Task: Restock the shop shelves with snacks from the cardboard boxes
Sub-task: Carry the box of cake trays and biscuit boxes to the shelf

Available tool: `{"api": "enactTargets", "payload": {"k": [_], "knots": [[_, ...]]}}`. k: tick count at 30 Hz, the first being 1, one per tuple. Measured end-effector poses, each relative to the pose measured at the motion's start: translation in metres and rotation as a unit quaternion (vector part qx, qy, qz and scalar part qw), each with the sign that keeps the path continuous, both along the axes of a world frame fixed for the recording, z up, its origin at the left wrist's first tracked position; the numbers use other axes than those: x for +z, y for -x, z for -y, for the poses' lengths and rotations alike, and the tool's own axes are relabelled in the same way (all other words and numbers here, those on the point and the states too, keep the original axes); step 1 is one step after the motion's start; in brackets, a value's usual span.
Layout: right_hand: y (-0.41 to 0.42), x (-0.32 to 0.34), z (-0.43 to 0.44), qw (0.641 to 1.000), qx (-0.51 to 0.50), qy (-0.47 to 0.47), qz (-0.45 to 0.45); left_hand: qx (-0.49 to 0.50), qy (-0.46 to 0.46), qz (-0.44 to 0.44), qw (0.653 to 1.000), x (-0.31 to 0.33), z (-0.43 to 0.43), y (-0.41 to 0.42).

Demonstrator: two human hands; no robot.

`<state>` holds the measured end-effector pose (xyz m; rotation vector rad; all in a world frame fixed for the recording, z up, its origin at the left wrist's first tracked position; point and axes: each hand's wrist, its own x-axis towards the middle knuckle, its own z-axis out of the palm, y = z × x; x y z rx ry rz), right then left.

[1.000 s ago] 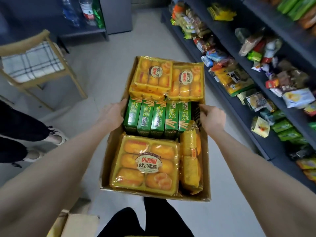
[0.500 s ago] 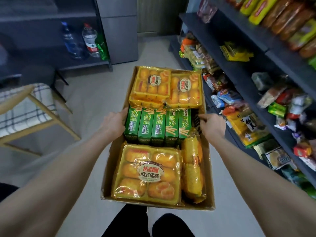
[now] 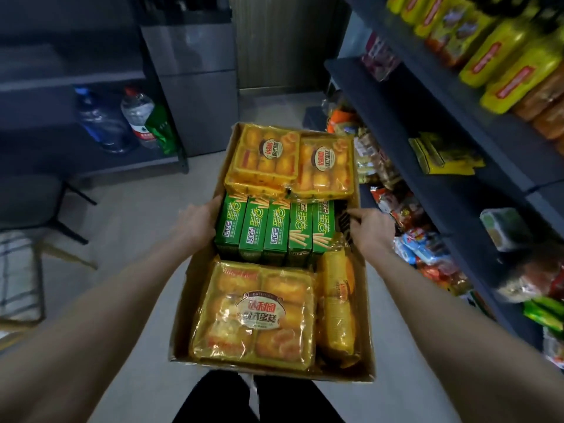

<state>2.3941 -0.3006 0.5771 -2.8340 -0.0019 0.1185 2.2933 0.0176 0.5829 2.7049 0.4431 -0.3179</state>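
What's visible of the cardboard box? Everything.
The cardboard box is brown, open-topped, long and shallow, held roughly level in the air. The left hand and right hand grip its side walls about mid-length. It is packed full: yellow cake trays at both ends, five green cartons in a row across the middle.

Pretty dim overall, cold bluish cast. Upper left around the water bottles [image 3: 134, 117] sunk in murk. Sharpest and brightest dead centre on the cardboard box [image 3: 195, 270], with small glare patches off the cake pack wrap [image 3: 256, 312]. Heavy motion smear on the shelves [image 3: 412, 117] down the right edge. Fisheye stretch on the forearms [image 3: 91, 346] at the bottom corners.
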Motion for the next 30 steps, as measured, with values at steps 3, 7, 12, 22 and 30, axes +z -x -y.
{"api": "enactTargets", "payload": {"k": [3,7,12,22,30], "knots": [[-0.079,-0.001,-0.014,1.0,0.015,0.003,-0.002,0.019,0.008,-0.009,1.0,-0.008,-0.016,-0.076],[-0.182,-0.003,-0.036,1.0,0.027,-0.003,0.004,0.022,0.011,-0.003,1.0,-0.009,-0.033,-0.169],[-0.308,-0.014,-0.07,0.999,0.038,0.01,0.009,0.01,-0.005,-0.013,1.0,-0.024,-0.067,-0.297],[-0.536,-0.035,-0.124,0.999,0.03,-0.006,-0.019,-0.015,-0.023,-0.018,0.999,-0.049,-0.119,-0.533],[-0.715,-0.113,-0.143,0.996,0.064,-0.031,-0.057,0.041,-0.012,-0.053,0.998,-0.118,-0.126,-0.687]]}}
